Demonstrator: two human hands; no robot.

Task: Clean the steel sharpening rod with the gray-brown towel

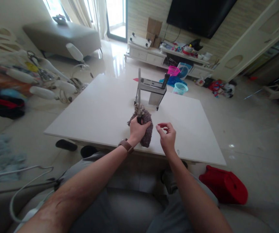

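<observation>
My left hand [138, 131] is closed around the black handle of a knife [139, 87], whose long narrow blade points upright. A brown-grey fuzzy cloth [148, 134] is bunched under and beside that hand, against the lower blade and handle. To its right, my right hand [167, 136] hovers over the table near its front edge, apart from the cloth. Its fingers are curled, thumb and fingertips drawn together, with nothing visible between them. Just beyond the knife stands a knife rack [152, 89], with a black-handled knife [165, 81] in its right end.
The white table [93, 113] extends to both sides. Past its far edge are a turquoise basket [180, 88] and a pink basket [173, 70]. A lamp with several white shades [43, 93] stands left. A red object [223, 186] lies at the lower right.
</observation>
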